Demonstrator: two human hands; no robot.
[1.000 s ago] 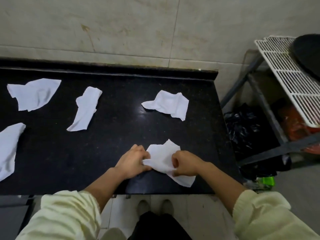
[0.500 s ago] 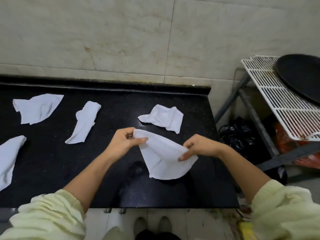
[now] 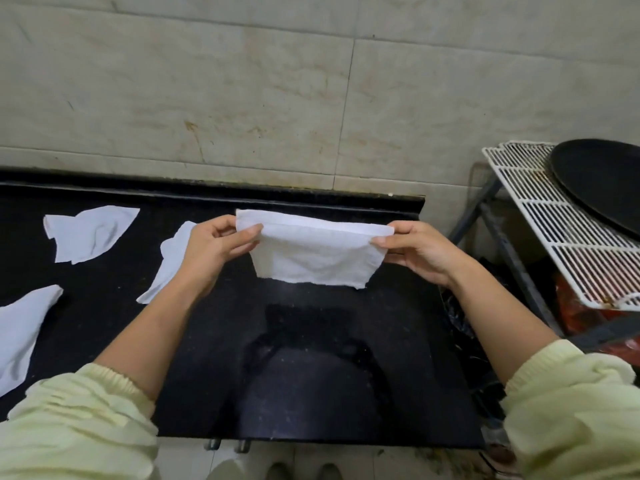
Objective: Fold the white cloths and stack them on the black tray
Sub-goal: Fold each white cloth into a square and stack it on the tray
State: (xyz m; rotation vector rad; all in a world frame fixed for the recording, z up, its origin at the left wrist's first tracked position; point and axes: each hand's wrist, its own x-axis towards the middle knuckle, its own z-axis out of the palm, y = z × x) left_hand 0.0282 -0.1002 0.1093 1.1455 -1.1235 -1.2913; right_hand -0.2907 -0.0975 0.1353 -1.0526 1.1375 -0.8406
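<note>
My left hand (image 3: 214, 251) pinches the left end of a white cloth (image 3: 315, 254) between thumb and fingers. My right hand (image 3: 419, 252) pinches the right end the same way, so the cloth is stretched between them in the air above the black tabletop (image 3: 311, 358), not touching it. The cloth is doubled over along its top edge, where a narrow band of a second layer shows. It hangs as a wide, short rectangle, softly wrinkled, with an uneven bottom edge. My pale yellow sleeves (image 3: 79, 420) are pushed up my forearms. On the left part of the tabletop lie three more white cloths, all unfolded: a rumpled strip (image 3: 166, 271) partly hidden behind my left hand, a crumpled piece (image 3: 91, 237) further left, and a long piece (image 3: 20, 334) cut off by the left edge. To the right, well apart from the cloth, the black tray (image 3: 602, 192) rests on a white wire rack (image 3: 554, 244) beside the tabletop. A tiled wall (image 3: 277, 98) stands behind.
</note>
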